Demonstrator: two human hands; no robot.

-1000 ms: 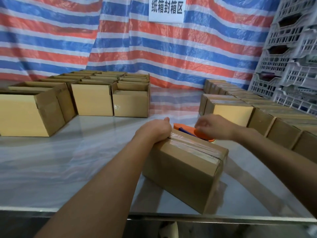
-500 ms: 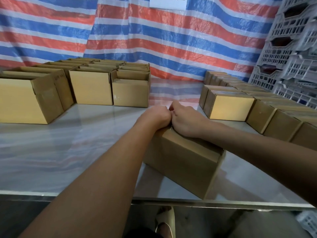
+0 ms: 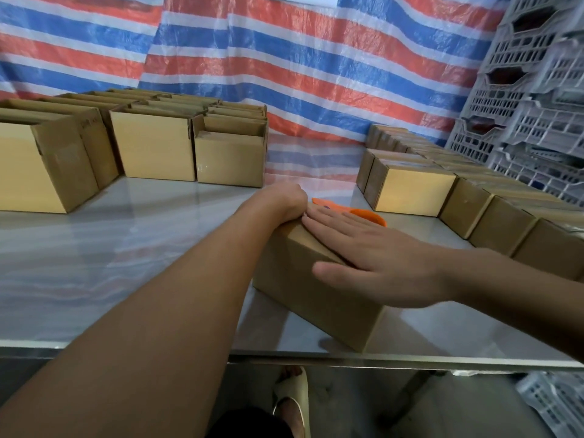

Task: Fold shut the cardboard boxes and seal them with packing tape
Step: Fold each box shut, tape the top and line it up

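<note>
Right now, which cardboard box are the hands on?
The lone closed box at the table's front edge: right hand flat on top, left hand at its far end. The open boxes and the right-side row go untouched.

Single wide-angle head-worn view, above the near edge of the table (image 3: 126, 248), looking forward and down, close over the cardboard box (image 3: 309, 298), striped tarp (image 3: 316, 74) beyond the table's far side.
</note>
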